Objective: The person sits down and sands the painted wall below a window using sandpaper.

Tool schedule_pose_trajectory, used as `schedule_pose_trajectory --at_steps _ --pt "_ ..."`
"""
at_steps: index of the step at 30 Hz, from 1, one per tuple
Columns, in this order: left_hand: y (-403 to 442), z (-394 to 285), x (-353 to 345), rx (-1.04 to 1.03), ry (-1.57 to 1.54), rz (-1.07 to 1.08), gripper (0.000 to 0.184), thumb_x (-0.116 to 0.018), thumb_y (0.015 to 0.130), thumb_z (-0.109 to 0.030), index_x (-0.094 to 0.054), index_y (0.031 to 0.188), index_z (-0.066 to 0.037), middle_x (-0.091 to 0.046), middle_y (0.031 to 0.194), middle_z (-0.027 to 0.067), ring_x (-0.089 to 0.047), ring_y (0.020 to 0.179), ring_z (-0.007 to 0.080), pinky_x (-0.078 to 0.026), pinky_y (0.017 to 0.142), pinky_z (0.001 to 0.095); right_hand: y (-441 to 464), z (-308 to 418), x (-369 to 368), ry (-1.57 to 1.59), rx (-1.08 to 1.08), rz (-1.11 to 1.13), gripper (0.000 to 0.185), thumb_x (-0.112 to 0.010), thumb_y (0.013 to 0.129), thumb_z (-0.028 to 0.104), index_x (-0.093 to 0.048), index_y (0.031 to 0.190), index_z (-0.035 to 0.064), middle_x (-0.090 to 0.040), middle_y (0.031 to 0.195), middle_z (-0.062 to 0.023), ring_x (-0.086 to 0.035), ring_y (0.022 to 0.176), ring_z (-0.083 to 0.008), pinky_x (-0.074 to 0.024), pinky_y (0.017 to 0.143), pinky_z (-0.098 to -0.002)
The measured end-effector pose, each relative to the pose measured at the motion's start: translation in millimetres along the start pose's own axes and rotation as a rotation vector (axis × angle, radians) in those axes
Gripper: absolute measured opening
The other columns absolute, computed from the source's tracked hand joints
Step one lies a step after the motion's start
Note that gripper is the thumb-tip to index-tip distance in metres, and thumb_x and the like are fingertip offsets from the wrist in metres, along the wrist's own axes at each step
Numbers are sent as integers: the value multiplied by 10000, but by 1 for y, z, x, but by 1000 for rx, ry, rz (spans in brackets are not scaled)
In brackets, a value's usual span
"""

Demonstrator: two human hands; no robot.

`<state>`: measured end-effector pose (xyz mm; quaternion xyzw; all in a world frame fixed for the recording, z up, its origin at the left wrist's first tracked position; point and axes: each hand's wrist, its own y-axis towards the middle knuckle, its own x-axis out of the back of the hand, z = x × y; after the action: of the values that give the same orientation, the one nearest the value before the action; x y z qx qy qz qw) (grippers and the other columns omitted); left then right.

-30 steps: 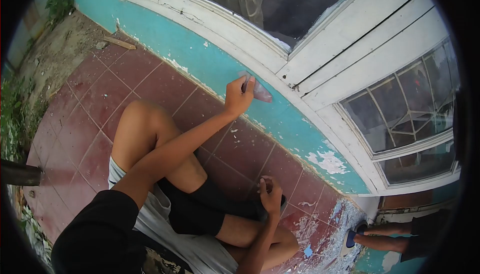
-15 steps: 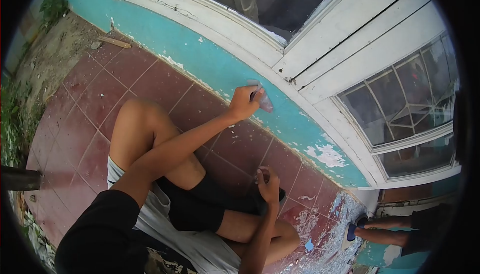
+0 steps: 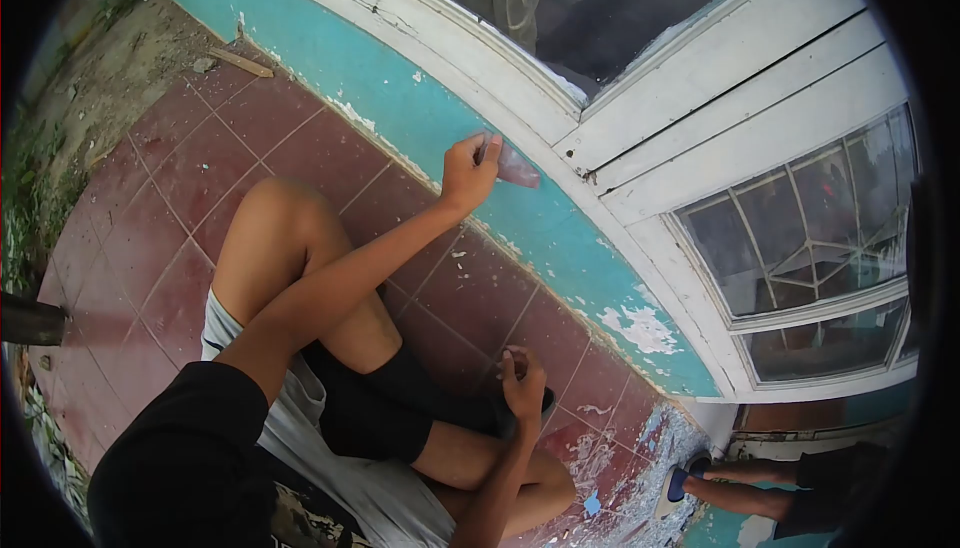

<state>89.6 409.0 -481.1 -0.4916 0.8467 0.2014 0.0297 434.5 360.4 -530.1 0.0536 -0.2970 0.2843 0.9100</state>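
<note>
A flat, greyish-purple piece (image 3: 517, 165) is pinched in my left hand (image 3: 470, 173), thumb on top. It lies against the turquoise strip of wall (image 3: 560, 226) below the white window frame. Whether it is a scraper or a folded sheet, I cannot tell. My right hand (image 3: 524, 385) hangs over the floor beside my crossed legs, its fingers curled in. What they close on, if anything, is hidden.
White paint patches (image 3: 640, 330) show where the wall has flaked. Paint chips (image 3: 660, 448) litter the red tiles (image 3: 180, 208) at lower right, near another person's slippered feet (image 3: 680, 483). A wood strip (image 3: 240, 62) lies by the wall at upper left.
My left hand has slid the flat piece slightly up along the wall and turned at the wrist. My right hand stays low with its fingers curled. The view has shifted a little.
</note>
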Motion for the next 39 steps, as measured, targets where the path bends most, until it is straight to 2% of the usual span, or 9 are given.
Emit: schedule_pose_trajectory --at_steps 7,11,17,21,27,29,30,34,39 --pt "-33 -4 -16 -237 243 214 441 -558 1042 -213 -466 668 4 -378 551 -7 -311 554 66 -284 484 306 6 0 -3 26 3 19 175 -642 970 82 -641 1099 -36 -696 822 -102 -664 700 -123 -537 578 -266" --pt "-3 -13 -6 -72 115 29 353 -601 990 -180 -512 710 16 -491 574 163 -425 485 239 -358 505 383 -3 3 3 -30 3 9 164 -638 968 76 -646 1094 -28 -695 821 -97 -658 677 -120 -530 556 -261" --pt "-38 5 -26 -355 193 189 401 -570 1031 -223 -538 713 20 -418 545 32 -351 532 91 -330 495 312 4 5 2 -32 -15 40 175 -634 973 99 -640 1097 -25 -709 845 -115 -678 719 -135 -543 587 -266" --pt "-7 -12 -8 -47 168 59 343 -577 998 -190 -532 741 33 -491 608 189 -442 502 287 -380 518 391 -3 11 0 33 -2 8 131 -641 966 85 -638 1070 5 -710 792 -108 -675 639 -150 -522 582 -286" --pt "-35 13 -19 -429 287 202 408 -574 1023 -227 -507 704 19 -401 552 83 -346 520 117 -323 487 326 6 3 -1 19 0 -3 125 -631 970 85 -633 1062 0 -710 791 -101 -680 657 -152 -521 589 -290" --pt "-18 -15 -6 -147 255 139 363 -584 1011 -197 -527 724 19 -453 574 123 -386 502 180 -346 493 343 4 -1 4 14 20 -2 128 -632 970 90 -633 1063 1 -711 797 -103 -679 658 -148 -517 588 -290" --pt "-9 -14 -2 -112 269 81 298 -606 962 -137 -525 723 21 -525 610 209 -519 548 406 -409 532 445 1 2 6 -3 -4 24 143 -631 974 85 -635 1081 -9 -699 815 -94 -671 688 -134 -536 595 -278" --pt "-32 27 -4 -330 283 143 270 -606 978 -126 -547 763 27 -517 619 159 -429 489 275 -375 504 379 -3 2 4 2 -44 36 161 -633 976 80 -635 1102 -21 -688 835 -83 -663 720 -119 -552 598 -266" --pt "-25 -17 -8 -346 355 305 162 -596 951 -72 -578 836 41 -604 758 233 -586 689 427 -478 627 426 6 2 1 49 17 -29 130 -643 959 79 -637 1059 -3 -707 788 -105 -670 640 -148 -508 584 -289"
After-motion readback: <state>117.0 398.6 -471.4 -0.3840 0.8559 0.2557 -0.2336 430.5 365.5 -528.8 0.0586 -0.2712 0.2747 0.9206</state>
